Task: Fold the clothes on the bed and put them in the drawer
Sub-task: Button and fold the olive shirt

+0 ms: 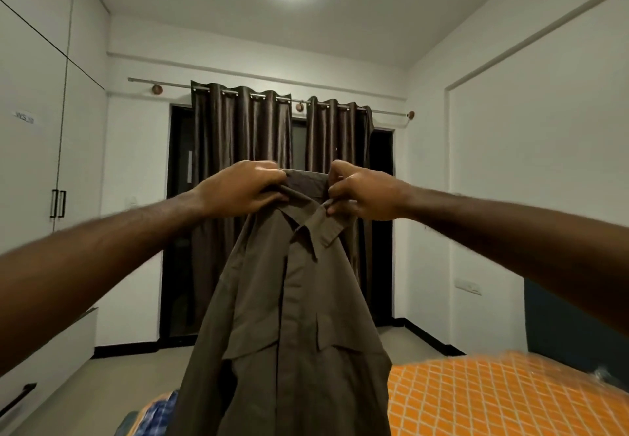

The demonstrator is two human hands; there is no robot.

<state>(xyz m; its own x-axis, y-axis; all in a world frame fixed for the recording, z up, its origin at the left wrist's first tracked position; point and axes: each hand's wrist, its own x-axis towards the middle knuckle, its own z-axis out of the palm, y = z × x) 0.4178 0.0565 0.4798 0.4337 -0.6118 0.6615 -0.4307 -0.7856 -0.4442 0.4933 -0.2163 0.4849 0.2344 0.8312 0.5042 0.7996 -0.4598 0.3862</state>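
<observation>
An olive-brown button-up shirt (289, 326) hangs in the air in front of me, front side facing me, with a flapped chest pocket showing. My left hand (243, 187) grips the collar at its left end. My right hand (360, 190) pinches the collar at its right end, fingers curled round the fabric. Both arms are stretched out at chest height. The shirt's lower part runs out of the bottom of the view and hides part of the bed (493, 398), which has an orange cover with a white lattice pattern. A drawer front with a black handle (18, 398) sits at the lower left.
A blue checked garment (160, 411) lies on the bed's left edge, beside the hanging shirt. White wardrobe doors (41, 149) line the left wall. Dark brown curtains (272, 136) cover the window ahead. Bare floor lies between bed and window.
</observation>
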